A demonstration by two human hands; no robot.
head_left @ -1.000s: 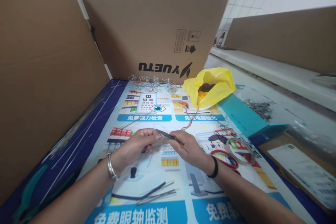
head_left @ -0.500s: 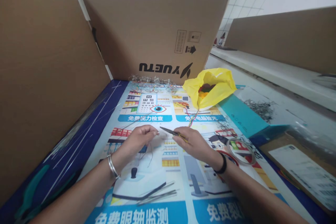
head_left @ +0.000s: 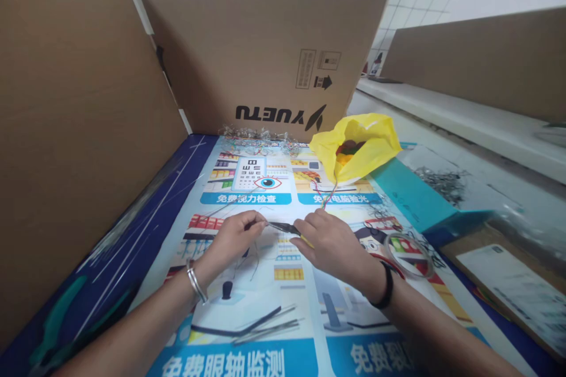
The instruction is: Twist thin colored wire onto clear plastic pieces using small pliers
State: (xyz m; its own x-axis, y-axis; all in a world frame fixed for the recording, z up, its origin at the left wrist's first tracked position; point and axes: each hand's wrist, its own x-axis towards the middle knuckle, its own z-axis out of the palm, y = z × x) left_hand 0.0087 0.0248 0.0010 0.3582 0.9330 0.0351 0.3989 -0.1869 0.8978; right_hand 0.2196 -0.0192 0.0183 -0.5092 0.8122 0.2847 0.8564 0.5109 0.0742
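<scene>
My left hand (head_left: 233, 237) is closed in a pinch on a thin wire (head_left: 253, 259) that hangs down and curls over the printed poster mat (head_left: 265, 306). My right hand (head_left: 333, 242) is wrapped round small yellow-handled pliers (head_left: 287, 228), whose dark tips point left and meet the pinched end of the wire. Both hands hover just above the middle of the mat. A silver bracelet is on my left wrist and a black band on my right.
Cardboard walls (head_left: 265, 53) stand behind and to the left. An open yellow bag (head_left: 356, 144) with coloured wires lies at the back right, a tape ring (head_left: 409, 246) beside my right wrist, cut metal rods (head_left: 260, 324) near the front, teal-handled pliers (head_left: 53, 321) at far left.
The plier tips, apart from my left fingers half a second ago, have closed in on the wire end again. My right hand shifted slightly left.
</scene>
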